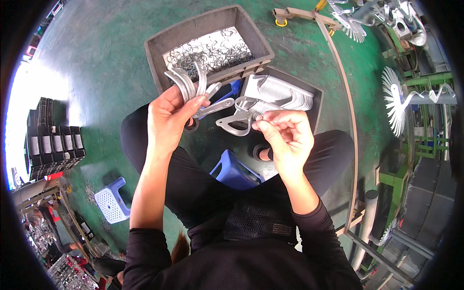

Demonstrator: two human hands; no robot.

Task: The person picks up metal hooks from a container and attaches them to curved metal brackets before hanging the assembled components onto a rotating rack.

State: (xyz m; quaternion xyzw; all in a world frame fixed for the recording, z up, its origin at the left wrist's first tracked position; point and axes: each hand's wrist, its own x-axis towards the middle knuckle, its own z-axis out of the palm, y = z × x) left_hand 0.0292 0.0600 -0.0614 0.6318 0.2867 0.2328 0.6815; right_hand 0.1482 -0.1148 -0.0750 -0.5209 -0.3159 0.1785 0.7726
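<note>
My left hand [164, 116] is closed round several curved silver metal brackets [186, 84], whose arched ends fan out above the fingers. A flat slotted arm [215, 107] juts from that bunch to the right. Between finger and thumb, my right hand [288, 137] pinches a silver metal bracket [235, 123] with an open loop. Its tip lies close to the slotted arm; whether they touch I cannot tell. Just beyond the hands stands a grey bin [153, 58] of small bent wire hooks [212, 50]. Behind my right hand, a dark bin [316, 108] holds neatly stacked silver brackets [280, 92].
A blue stool [234, 170] stands between my legs, another blue stool [112, 200] on the green floor to the left. Black crates [53, 145] are stacked at far left. Along the right runs a metal frame [344, 87], with racks of hanging silver parts [395, 101] beyond.
</note>
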